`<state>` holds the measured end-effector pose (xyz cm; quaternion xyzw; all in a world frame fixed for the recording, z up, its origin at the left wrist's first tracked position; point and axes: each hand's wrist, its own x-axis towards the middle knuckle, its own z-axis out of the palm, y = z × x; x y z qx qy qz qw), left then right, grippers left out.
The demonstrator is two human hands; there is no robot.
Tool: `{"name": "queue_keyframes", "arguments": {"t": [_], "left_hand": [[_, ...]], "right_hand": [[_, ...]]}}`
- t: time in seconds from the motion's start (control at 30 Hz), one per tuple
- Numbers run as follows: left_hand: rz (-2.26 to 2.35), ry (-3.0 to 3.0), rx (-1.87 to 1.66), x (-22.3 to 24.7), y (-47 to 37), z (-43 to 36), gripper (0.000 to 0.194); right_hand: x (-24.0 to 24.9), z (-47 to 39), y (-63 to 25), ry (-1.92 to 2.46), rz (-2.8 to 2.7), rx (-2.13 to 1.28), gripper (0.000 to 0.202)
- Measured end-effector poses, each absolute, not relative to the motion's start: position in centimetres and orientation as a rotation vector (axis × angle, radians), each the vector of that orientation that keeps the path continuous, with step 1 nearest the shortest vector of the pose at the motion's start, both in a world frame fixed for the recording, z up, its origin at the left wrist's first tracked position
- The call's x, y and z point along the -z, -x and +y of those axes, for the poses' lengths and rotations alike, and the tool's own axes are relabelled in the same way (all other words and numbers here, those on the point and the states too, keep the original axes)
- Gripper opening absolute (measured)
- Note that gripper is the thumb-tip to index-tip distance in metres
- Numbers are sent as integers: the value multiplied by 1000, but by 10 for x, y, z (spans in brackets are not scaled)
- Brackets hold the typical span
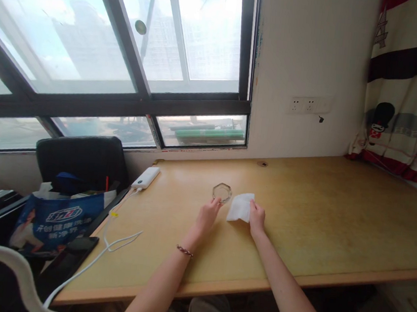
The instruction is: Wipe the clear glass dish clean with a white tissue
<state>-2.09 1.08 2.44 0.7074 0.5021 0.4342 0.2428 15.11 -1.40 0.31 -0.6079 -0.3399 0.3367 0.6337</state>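
My left hand [207,218], with a braided bracelet at the wrist, pinches the near edge of a clear hexagonal glass ashtray [223,185]. The ashtray is tilted up above the table, and the wood shows through it. In my right hand [257,216] is a white tissue [241,207], gripped by its right edge between thumb and fingers. The tissue hangs spread out just right of the ashtray, and the two are apart.
Both forearms reach over a yellowish wooden table [322,212]. At its left stands a white power bank [146,178] with a white cable [108,230] running off the edge. A black chair [81,157] holds a blue shopping bag [62,222]. A window [191,40] is behind.
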Motion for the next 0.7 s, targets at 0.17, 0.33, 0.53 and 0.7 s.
{"name": "queue_keyframes", "arguments": {"t": [0.17, 0.33, 0.53, 0.7], "left_hand": [[1259, -1838, -1202, -25, -12, -9, 10], [1287, -1712, -1280, -22, -8, -17, 13], [1249, -1706, -1247, -19, 6, -21, 12], [1171, -1776, -1175, -23, 6, -26, 14]], "right_hand": [[-15, -17, -145, 952, -615, -1006, 38], [-22, -25, -139, 755, -719, -1164, 35], [-14, -26, -126, 955, -892, -1171, 37], [-1, -21, -129, 1024, -877, -1201, 34]]}}
